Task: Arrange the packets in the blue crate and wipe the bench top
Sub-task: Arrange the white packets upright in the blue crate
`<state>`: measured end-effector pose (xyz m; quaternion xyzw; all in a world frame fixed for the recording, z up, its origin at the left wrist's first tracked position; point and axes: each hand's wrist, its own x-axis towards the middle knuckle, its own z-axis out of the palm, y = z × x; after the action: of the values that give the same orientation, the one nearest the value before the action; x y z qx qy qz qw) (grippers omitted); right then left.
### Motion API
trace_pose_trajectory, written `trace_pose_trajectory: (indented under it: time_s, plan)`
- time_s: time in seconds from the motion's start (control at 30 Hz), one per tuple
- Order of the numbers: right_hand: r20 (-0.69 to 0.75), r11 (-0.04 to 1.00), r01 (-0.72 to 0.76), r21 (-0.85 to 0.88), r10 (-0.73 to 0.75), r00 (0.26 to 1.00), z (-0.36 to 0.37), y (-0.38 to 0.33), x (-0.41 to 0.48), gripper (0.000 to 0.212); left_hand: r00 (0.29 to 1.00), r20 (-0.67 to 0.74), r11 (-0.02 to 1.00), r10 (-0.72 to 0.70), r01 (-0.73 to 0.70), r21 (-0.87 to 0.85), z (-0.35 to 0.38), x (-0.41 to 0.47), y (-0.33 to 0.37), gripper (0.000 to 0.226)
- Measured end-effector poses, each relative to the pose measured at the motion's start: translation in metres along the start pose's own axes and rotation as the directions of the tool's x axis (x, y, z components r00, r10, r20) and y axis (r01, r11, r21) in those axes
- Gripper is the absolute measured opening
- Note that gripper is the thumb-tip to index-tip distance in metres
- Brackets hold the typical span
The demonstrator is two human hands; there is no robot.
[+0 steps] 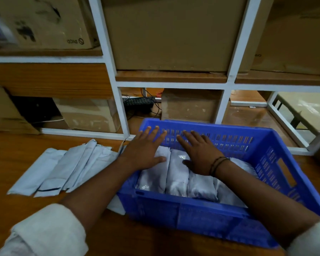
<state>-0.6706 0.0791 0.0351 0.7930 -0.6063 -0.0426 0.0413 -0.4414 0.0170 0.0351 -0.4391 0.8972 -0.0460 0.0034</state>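
Observation:
A blue crate [201, 218] sits on the wooden bench top [17, 145], right of centre. Several white packets [175, 179] lie side by side inside it. My left hand [146, 150] reaches over the crate's left wall with straight, spread fingers above the leftmost packets. My right hand [199, 154] lies flat with spread fingers on the packets near the crate's far wall. Neither hand grips anything. A loose row of several more white packets [63, 169] lies on the bench just left of the crate.
A white-framed shelf unit [227, 80] stands right behind the bench, filled with cardboard boxes [170, 34]. A black keyboard with cables [139, 103] sits in a lower shelf bay. One packet corner [116, 206] pokes out under my left forearm beside the crate.

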Motion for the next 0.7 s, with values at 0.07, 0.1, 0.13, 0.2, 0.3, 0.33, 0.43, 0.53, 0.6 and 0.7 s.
trace_pose_trajectory:
  time_s: [0.07,0.1,0.13,0.2,0.3,0.33,0.43,0.53,0.6,0.7]
  plan:
    - [-0.023,0.999,-0.028,0.017,0.028,0.999,-0.006,-0.011,0.003,0.092,0.995,-0.075,0.996,-0.072,0.067,-0.065,-0.009,-0.010,-0.013,0.090]
    - [-0.023,0.999,-0.038,0.034,0.039,0.999,-0.010,-0.018,0.005,0.092,0.989,-0.104,0.990,-0.108,0.098,-0.102,-0.012,-0.016,-0.023,0.088]
    - [-0.017,0.998,-0.047,0.049,0.048,0.999,-0.014,-0.027,0.008,0.092,0.982,-0.128,0.984,-0.136,0.119,-0.129,-0.014,-0.023,-0.035,0.086]
    - [-0.013,0.994,-0.066,0.084,0.067,0.998,-0.022,-0.050,0.017,0.090,0.970,-0.159,0.972,-0.181,0.152,-0.179,-0.014,-0.038,-0.065,0.083]
    - [-0.053,0.981,-0.109,0.158,0.119,0.992,-0.037,-0.094,0.036,0.084,0.956,-0.153,0.945,-0.250,0.207,-0.253,-0.006,-0.064,-0.116,0.077]
    - [-0.066,0.975,-0.125,0.182,0.139,0.988,-0.043,-0.109,0.043,0.082,0.954,-0.134,0.937,-0.268,0.226,-0.265,-0.002,-0.074,-0.134,0.075]
    - [-0.103,0.953,-0.170,0.252,0.201,0.974,-0.060,-0.157,0.064,0.073,0.942,-0.057,0.906,-0.332,0.301,-0.297,0.017,-0.105,-0.187,0.077]
    - [-0.156,0.940,-0.155,0.304,0.210,0.965,-0.068,-0.219,0.091,0.060,0.926,0.015,0.869,-0.378,0.361,-0.338,0.050,-0.136,-0.251,0.075]
    - [-0.165,0.940,-0.136,0.312,0.195,0.967,-0.065,-0.258,0.109,0.059,0.915,0.065,0.869,-0.399,0.400,-0.291,0.074,-0.153,-0.292,0.077]
    - [-0.098,0.922,-0.159,0.354,0.206,0.974,-0.049,-0.309,0.131,0.058,0.866,0.140,0.841,-0.479,0.499,-0.209,0.108,-0.181,-0.343,0.088]
